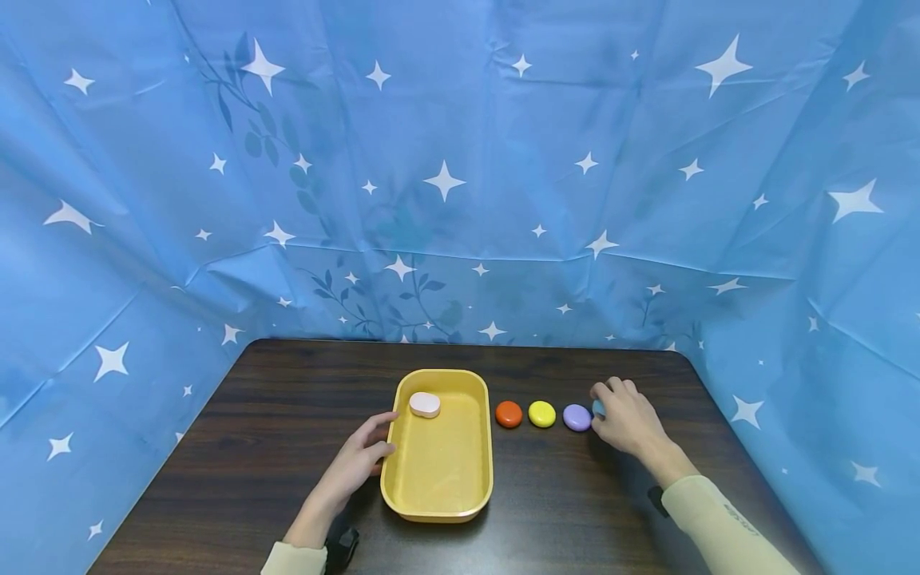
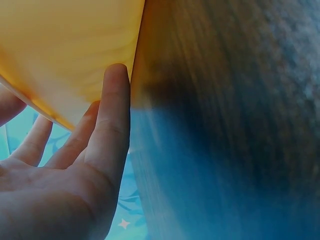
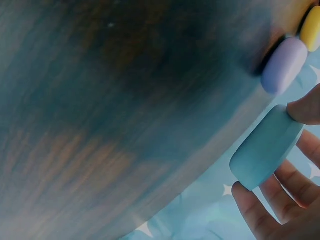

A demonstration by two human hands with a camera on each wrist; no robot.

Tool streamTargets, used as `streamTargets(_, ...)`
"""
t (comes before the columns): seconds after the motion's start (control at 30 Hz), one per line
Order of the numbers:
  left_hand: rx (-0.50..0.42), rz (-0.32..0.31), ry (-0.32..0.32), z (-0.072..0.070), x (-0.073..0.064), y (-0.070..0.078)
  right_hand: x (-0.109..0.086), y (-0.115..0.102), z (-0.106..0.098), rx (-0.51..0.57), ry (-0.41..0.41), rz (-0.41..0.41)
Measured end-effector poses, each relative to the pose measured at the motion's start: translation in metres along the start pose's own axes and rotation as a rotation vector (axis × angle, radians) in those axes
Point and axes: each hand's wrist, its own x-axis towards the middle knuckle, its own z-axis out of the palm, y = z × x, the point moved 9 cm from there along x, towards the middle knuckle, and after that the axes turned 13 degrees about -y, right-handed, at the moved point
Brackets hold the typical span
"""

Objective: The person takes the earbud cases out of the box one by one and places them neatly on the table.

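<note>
My left hand (image 1: 352, 465) is at the left side of a yellow tray (image 1: 438, 511), its fairly straight fingers (image 2: 112, 115) touching the outer wall in the left wrist view. Inside the tray, near its far left corner, lies a pale pink rounded piece (image 1: 425, 405). My right hand (image 1: 631, 419) pinches a light-blue smooth block (image 3: 267, 147) between thumb and fingers; in the head view the hand mostly covers it. Just left of that hand sits a purple rounded piece (image 1: 576, 418).
A yellow rounded piece (image 1: 542, 414) and an orange-red one (image 1: 509, 414) continue the row leftward to the tray's right side. Everything stands on a dark wood-grain table (image 1: 561, 511). A blue star-patterned cloth (image 1: 460, 216) hangs behind and along both sides.
</note>
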Motion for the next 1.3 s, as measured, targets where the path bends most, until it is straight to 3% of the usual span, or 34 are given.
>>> streamTargets(0.87, 0.007, 0.001, 0.002, 0.0, 0.0, 0.0, 0.0, 0.017, 0.024, 0.012, -0.088, 0.049)
streamTargets(1.3, 0.005, 0.001, 0.005, 0.0, 0.0, -0.001, -0.002, 0.018, 0.024, 0.045, -0.126, 0.039)
